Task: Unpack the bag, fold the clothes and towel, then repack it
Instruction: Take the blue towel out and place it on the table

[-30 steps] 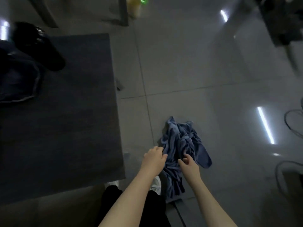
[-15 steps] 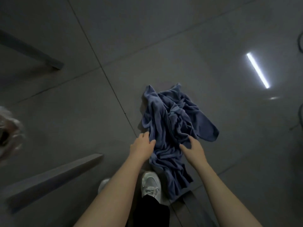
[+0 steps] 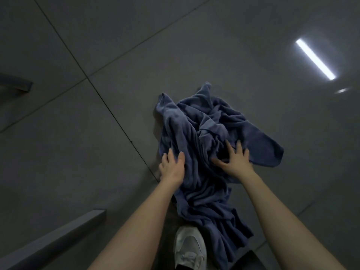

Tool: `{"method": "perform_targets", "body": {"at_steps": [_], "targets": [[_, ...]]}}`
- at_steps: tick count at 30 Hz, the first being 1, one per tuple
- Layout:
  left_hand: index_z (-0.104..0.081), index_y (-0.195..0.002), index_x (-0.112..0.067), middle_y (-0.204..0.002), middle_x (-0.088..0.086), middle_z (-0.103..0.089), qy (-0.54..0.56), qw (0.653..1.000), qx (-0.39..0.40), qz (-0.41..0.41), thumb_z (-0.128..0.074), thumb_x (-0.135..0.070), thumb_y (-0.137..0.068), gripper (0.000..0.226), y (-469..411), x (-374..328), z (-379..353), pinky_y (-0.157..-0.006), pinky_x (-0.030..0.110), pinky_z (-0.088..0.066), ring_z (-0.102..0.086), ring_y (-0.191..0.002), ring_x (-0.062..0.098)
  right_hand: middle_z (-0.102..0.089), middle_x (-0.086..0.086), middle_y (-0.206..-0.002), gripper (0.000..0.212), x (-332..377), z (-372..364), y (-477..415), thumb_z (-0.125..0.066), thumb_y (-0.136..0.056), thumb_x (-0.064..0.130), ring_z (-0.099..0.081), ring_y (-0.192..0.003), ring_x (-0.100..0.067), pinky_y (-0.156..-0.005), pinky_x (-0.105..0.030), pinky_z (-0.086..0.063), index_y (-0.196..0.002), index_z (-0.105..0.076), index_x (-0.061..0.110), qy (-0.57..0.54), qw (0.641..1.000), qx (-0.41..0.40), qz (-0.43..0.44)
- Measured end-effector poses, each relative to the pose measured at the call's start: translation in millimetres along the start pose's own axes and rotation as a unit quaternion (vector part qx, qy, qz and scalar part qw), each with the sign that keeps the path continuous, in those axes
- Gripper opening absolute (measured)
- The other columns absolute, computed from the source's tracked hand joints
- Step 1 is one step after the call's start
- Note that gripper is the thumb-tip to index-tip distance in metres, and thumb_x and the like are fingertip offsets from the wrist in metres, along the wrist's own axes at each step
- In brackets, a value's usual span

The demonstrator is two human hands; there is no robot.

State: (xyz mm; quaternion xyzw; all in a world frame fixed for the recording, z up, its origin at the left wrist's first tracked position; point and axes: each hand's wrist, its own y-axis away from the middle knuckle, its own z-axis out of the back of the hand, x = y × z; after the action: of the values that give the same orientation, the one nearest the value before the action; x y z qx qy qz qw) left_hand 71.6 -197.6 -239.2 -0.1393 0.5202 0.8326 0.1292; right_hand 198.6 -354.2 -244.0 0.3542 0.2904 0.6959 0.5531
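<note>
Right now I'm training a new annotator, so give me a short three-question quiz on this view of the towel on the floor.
1. True or false: the towel lies neatly folded on the floor.
2. Pick one: the right hand is A) lifted clear of the towel, B) spread flat on the towel, C) holding a bag.
3. Short answer: what white thing shows by the towel's near end, at the bottom of the view?

Key: 1. False, it is crumpled. 2. B. 3. A shoe.
</note>
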Motion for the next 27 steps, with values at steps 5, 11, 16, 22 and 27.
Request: {"method": "perform_targets", "body": {"at_steps": [5,11,16,22,27], "targets": [[-0.014,-0.153,-0.017,-0.159,0.009,-0.008,0.161,0.987,0.028,-0.006,-0.021,-0.045,-0.102,0.059,-0.2,-24.5,-19.5,-0.117,0.038,-0.012,-0.012,-0.145,0.029,-0.016,-0.005,-0.157,0.076,31.5,-31.9,10.1,-0.051,-0.086,0.06,-0.013,-0.142,-0.033,-0.115,-0.043,-0.017,-0.148,-0.025,0.024,-0.134,0.99,-0.042,0.032],[-0.034,-0.147,-0.028,-0.156,0.005,-0.024,0.336,0.938,0.088,0.001,-0.032,-0.079,-0.083,0.081,6.7,-37.7,-10.2,-0.115,0.047,-0.027,-0.029,-0.14,0.029,-0.052,-0.003,-0.133,0.057,63.3,-36.0,39.4,-0.06,-0.091,0.033,-0.053,-0.119,-0.025,-0.095,-0.038,-0.048,-0.143,-0.036,0.024,-0.498,0.867,0.014,-0.005],[-0.044,-0.142,-0.027,-0.144,0.003,-0.046,0.428,0.894,0.13,0.03,-0.041,-0.093,-0.054,0.11,20.2,-26.6,-3.4,-0.111,0.045,-0.035,-0.046,-0.129,0.024,-0.059,-0.004,-0.126,0.05,75.8,2.8,89.2,-0.066,-0.087,0.031,-0.059,-0.11,-0.021,-0.087,-0.033,-0.052,-0.133,-0.048,0.02,-0.506,0.862,-0.024,0.021],[-0.051,-0.135,-0.009,-0.131,0.011,-0.058,0.486,0.86,0.152,-0.018,-0.024,-0.053,-0.1,0.063,149.4,-88.4,85.5,-0.101,0.037,-0.043,-0.054,-0.119,0.026,-0.063,0.0,-0.115,0.051,106.5,71.3,180.5,-0.075,-0.079,0.018,-0.063,-0.102,-0.015,-0.083,-0.03,-0.053,-0.124,-0.051,0.02,-0.485,0.869,-0.053,0.084],[-0.047,-0.139,-0.01,-0.137,0.01,-0.054,0.505,0.85,0.135,-0.068,-0.023,-0.048,-0.102,0.058,233.5,-106.5,140.7,-0.093,0.029,-0.048,-0.054,-0.122,0.023,-0.066,-0.002,-0.115,0.054,138.2,114.4,263.1,-0.079,-0.074,0.013,-0.064,-0.103,-0.017,-0.086,-0.035,-0.055,-0.122,-0.056,0.017,-0.468,0.874,-0.08,0.101]]}}
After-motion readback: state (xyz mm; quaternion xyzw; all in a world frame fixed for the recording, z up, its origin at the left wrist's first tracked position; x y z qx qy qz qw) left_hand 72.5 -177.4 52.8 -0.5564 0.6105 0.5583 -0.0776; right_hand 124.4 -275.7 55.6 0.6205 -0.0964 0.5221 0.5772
